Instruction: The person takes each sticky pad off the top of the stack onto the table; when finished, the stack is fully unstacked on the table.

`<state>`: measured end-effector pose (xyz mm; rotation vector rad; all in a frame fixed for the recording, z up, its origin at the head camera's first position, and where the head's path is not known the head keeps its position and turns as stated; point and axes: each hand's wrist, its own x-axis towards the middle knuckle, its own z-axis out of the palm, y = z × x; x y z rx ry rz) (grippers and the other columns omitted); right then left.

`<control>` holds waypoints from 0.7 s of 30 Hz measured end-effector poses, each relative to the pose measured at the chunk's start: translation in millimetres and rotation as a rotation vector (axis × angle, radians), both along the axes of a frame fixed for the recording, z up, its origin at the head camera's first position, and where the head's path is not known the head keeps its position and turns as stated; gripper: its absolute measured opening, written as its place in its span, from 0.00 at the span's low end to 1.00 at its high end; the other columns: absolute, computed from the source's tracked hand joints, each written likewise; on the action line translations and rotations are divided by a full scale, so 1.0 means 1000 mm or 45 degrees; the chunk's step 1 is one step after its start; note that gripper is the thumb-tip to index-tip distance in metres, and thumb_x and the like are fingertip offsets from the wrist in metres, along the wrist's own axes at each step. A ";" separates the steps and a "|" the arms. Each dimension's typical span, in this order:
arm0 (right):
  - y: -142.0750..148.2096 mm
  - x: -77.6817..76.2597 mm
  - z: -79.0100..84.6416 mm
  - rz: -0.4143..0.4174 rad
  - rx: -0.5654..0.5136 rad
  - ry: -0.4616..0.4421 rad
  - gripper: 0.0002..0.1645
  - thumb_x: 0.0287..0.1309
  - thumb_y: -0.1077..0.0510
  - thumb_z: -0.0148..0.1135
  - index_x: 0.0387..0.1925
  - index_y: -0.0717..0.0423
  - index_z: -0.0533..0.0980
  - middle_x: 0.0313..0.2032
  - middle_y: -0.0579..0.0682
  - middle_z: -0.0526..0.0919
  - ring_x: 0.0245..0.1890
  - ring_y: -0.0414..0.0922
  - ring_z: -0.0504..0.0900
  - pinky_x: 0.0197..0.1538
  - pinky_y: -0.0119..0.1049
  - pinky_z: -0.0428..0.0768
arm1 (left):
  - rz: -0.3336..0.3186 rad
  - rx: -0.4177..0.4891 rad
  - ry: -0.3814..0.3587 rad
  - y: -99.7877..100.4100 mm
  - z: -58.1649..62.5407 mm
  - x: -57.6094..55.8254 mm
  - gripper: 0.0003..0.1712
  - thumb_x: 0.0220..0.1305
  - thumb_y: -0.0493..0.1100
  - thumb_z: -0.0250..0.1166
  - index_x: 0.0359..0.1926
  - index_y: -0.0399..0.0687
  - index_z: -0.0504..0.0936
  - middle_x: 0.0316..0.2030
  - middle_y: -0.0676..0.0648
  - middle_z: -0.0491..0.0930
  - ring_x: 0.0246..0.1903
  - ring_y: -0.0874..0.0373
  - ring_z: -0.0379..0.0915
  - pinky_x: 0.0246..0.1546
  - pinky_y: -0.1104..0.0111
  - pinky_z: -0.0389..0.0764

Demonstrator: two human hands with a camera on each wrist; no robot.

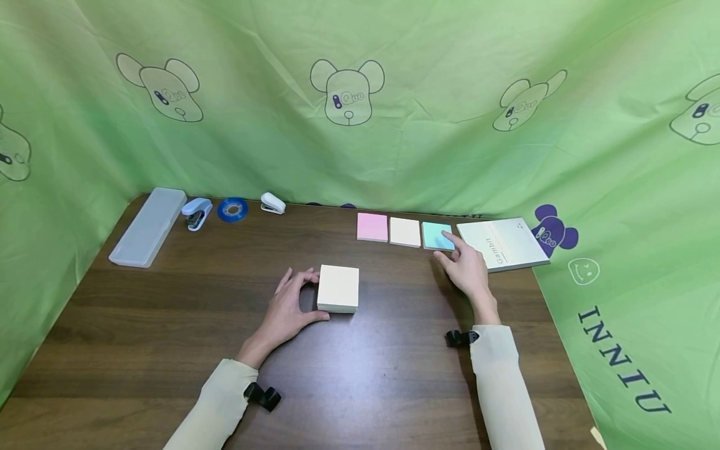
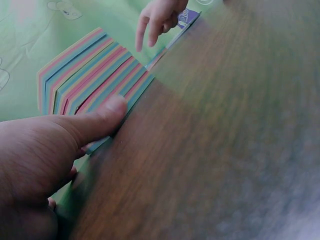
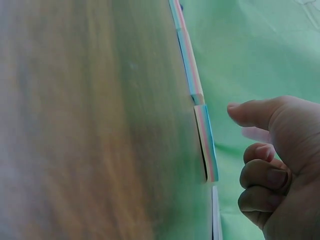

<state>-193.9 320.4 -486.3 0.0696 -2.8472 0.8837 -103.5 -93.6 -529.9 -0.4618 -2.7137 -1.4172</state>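
Note:
A thick block of sticky notes (image 1: 338, 287), pale yellow on top, stands mid-table; its sides show stripes of pink, blue and yellow paper layers (image 2: 95, 75) in the left wrist view. My left hand (image 1: 289, 309) holds this block from its left side, thumb at the near edge and fingers at the far left corner. My right hand (image 1: 465, 265) is over the thin blue sticky note pad (image 1: 435, 236), index finger overlapping it in the head view. In the right wrist view, the right thumb (image 3: 252, 112) reaches out straight while the lower fingers are curled with nothing in them.
A pink pad (image 1: 372, 227) and a cream pad (image 1: 405, 232) lie left of the blue one; a white Gambit booklet (image 1: 503, 242) lies to its right. Along the back left are a translucent case (image 1: 149, 228), blue stapler (image 1: 197, 212), blue tape roll (image 1: 232, 210) and white stapler (image 1: 272, 202).

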 end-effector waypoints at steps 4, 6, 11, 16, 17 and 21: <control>-0.004 0.003 0.000 0.006 0.000 0.033 0.33 0.72 0.54 0.75 0.74 0.55 0.79 0.22 0.46 0.67 0.23 0.46 0.63 0.29 0.42 0.62 | 0.001 -0.005 0.010 0.000 -0.001 0.000 0.45 0.47 0.41 0.93 0.62 0.39 0.76 0.70 0.36 0.81 0.77 0.40 0.71 0.89 0.44 0.46; -0.007 0.005 -0.001 0.008 -0.007 0.046 0.33 0.72 0.55 0.75 0.74 0.55 0.79 0.23 0.46 0.67 0.23 0.47 0.63 0.30 0.42 0.63 | 0.002 -0.009 0.017 0.000 -0.002 0.001 0.45 0.48 0.41 0.93 0.62 0.39 0.76 0.70 0.35 0.81 0.77 0.39 0.71 0.89 0.43 0.46; -0.013 0.008 0.000 0.033 -0.025 0.075 0.32 0.72 0.55 0.75 0.74 0.54 0.79 0.23 0.46 0.67 0.23 0.46 0.63 0.29 0.41 0.62 | 0.001 -0.010 0.020 -0.001 -0.002 0.001 0.45 0.48 0.41 0.92 0.62 0.39 0.76 0.71 0.35 0.80 0.77 0.39 0.71 0.88 0.43 0.46; -0.021 0.011 0.003 0.053 -0.042 0.091 0.32 0.72 0.55 0.75 0.74 0.53 0.80 0.22 0.45 0.67 0.22 0.45 0.62 0.28 0.40 0.61 | -0.003 -0.013 0.012 -0.001 -0.001 0.001 0.44 0.49 0.41 0.92 0.62 0.39 0.76 0.70 0.35 0.81 0.77 0.39 0.71 0.89 0.43 0.47; -0.022 0.012 0.003 0.055 -0.048 0.090 0.32 0.72 0.55 0.75 0.74 0.53 0.80 0.22 0.45 0.67 0.22 0.45 0.62 0.28 0.40 0.61 | -0.003 -0.014 0.010 -0.001 -0.001 0.000 0.44 0.49 0.41 0.92 0.62 0.39 0.76 0.70 0.35 0.81 0.77 0.40 0.71 0.89 0.43 0.47; -0.027 0.014 0.005 0.068 -0.062 0.102 0.31 0.72 0.55 0.76 0.73 0.53 0.80 0.22 0.45 0.67 0.22 0.45 0.62 0.27 0.40 0.61 | -0.005 -0.014 0.010 -0.001 -0.001 0.001 0.44 0.48 0.41 0.93 0.62 0.39 0.77 0.70 0.35 0.81 0.78 0.40 0.71 0.89 0.44 0.46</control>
